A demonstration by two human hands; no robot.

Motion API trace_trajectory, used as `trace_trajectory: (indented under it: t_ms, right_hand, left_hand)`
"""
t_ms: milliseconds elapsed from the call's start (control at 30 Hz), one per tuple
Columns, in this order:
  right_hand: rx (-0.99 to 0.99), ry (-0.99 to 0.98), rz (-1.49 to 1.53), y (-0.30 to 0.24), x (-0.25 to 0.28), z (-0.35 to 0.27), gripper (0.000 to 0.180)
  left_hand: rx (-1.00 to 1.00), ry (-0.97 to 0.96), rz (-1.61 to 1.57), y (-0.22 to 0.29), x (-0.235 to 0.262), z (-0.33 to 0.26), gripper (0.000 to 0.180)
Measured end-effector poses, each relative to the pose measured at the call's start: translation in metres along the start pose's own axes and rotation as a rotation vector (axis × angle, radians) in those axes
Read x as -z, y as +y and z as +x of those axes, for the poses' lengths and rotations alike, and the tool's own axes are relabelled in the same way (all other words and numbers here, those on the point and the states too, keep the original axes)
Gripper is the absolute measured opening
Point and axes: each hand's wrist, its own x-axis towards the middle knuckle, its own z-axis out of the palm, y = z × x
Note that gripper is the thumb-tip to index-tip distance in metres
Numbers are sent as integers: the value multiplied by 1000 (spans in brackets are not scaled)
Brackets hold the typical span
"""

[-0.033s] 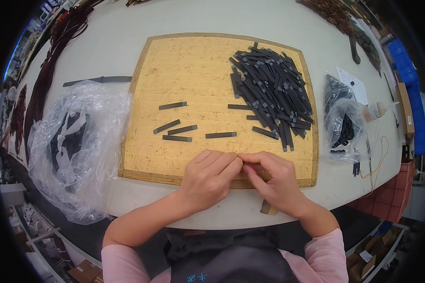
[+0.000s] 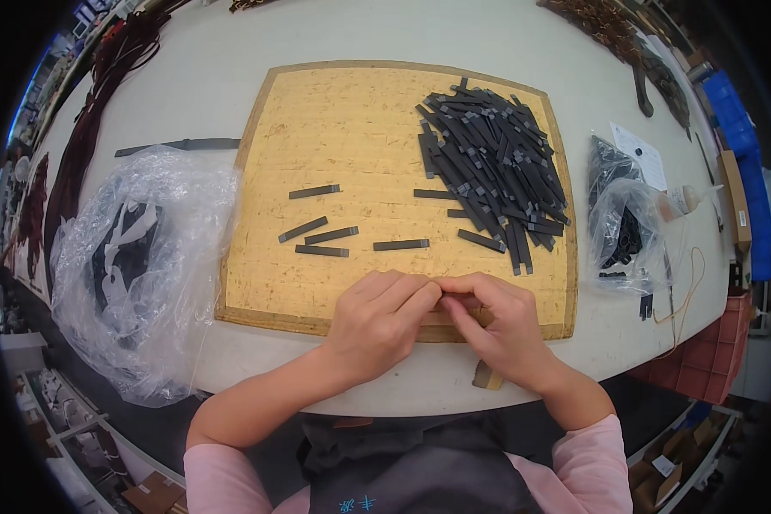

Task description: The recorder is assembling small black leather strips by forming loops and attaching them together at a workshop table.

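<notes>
My left hand [image 2: 384, 321] and my right hand [image 2: 499, 321] meet fingertip to fingertip over the near edge of a yellow board [image 2: 351, 111]. Both are closed in a pinch. A small dark bit shows between the fingertips, but the fingers hide most of it and I cannot tell what it is. Just beyond my hands a black strip [image 2: 401, 245] with a grey end lies on the board. Several more such strips lie loose to the left, one of them a black strip [image 2: 314, 192] set apart. At the right a big pile of black strips [image 2: 497, 154] is heaped up.
Left of the board stands a clear plastic bag [image 2: 171, 283] with dark pieces inside. At the right is a smaller clear bag [image 2: 625, 231] of black parts, near an orange cord [image 2: 696, 283]. Dark red cords [image 2: 86, 146] run along the left; a red crate [image 2: 702, 351] stands below the table's right edge.
My right thumb and finger have shifted very slightly at the pinch. The strips and bags stay where they were.
</notes>
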Motion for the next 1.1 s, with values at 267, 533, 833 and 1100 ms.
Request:
trace_trajectory:
  t_ms: [267,533,833,1100]
  right_hand:
    - [-160,-14,166,2,-2,3,17]
    - [-4,-39,20,-2,-2,3,19]
    - [-59,-21,160,0,2,4,22]
    - [-43,-24,168,-5,5,4,21]
  left_hand:
    - [161,74,-229,0,-2,-2,16]
    - [138,50,-187,0,1,-1,16]
    - [109,93,-215,2,-3,-2,18]
    - [146,72,-296,0,4,-5,18]
